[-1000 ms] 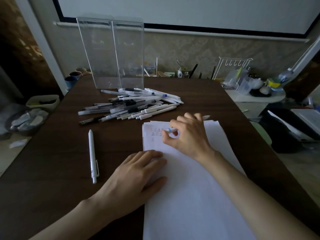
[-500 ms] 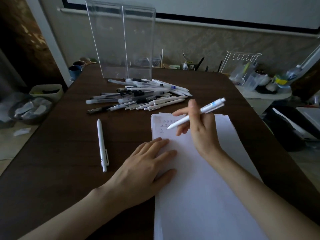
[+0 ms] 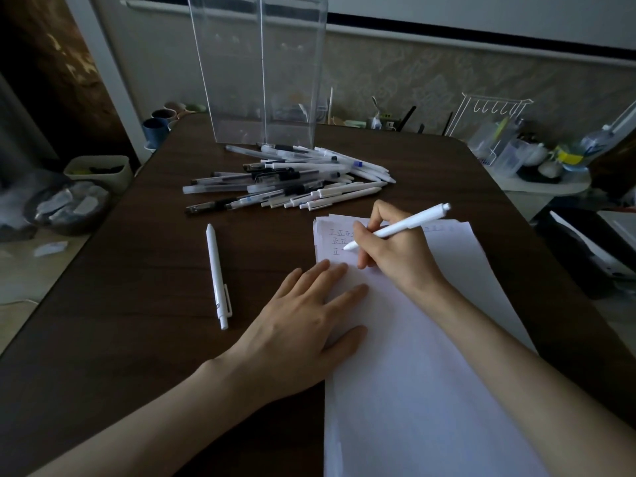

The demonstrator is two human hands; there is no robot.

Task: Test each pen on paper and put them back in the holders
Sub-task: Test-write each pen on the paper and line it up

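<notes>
Your left hand [image 3: 303,332] lies flat, fingers straight, pinning the paper [image 3: 430,373] so it won't slide. Your right hand [image 3: 395,256] pinches the white pen [image 3: 406,227] in a writing grip, tip at the marks. A loose pen [image 3: 216,273] lies left of the sheet. The pen pile [image 3: 285,182] beyond is probably untested, with the clear holders [image 3: 261,70] behind it.

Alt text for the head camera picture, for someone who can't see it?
The right hand holds a white pen, tip on paper that the left hand presses flat. Behind them are a pile of pens and two clear holders.
</notes>
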